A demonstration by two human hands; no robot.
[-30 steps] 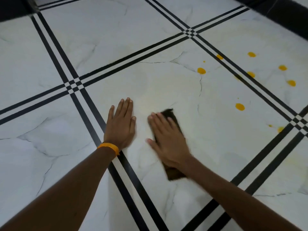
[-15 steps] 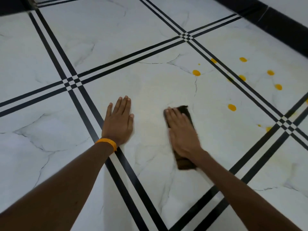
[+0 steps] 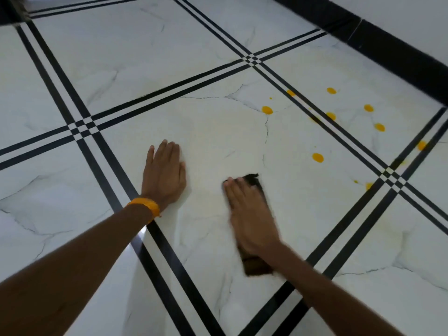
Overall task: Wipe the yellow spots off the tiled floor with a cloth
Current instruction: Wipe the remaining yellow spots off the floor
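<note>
My right hand (image 3: 252,217) is lying flat, fingers together, pressing down on the dark brown folded cloth (image 3: 257,264); as a grip it is an open palm on top of the cloth, not a closed hold. The cloth is showing past my fingertips at its far end and behind my wrist at its near end, and my hand is blurring with motion. My left hand (image 3: 164,174) is spreading flat on the white marble-patterned tiled floor (image 3: 218,132), palm down and holding nothing, beside the cloth but apart from it, with an orange band (image 3: 145,206) on its wrist.

The yellow spots (image 3: 317,157) are lying ahead and to the right of the cloth: the nearest one is sitting on the same tile, well apart from my fingertips, another (image 3: 267,109) is lying farther up that tile, and more are scattering across the black double stripe (image 3: 339,132) onto the next tile. A black skirting (image 3: 400,52) is closing off the floor at the far right. The tile between cloth and spots is open, with a faint yellowish smear ahead of my hands.

Compared with half a second ago, my right hand and the cloth are sitting closer to me and angled a little more leftward, while my left hand is staying planted
</note>
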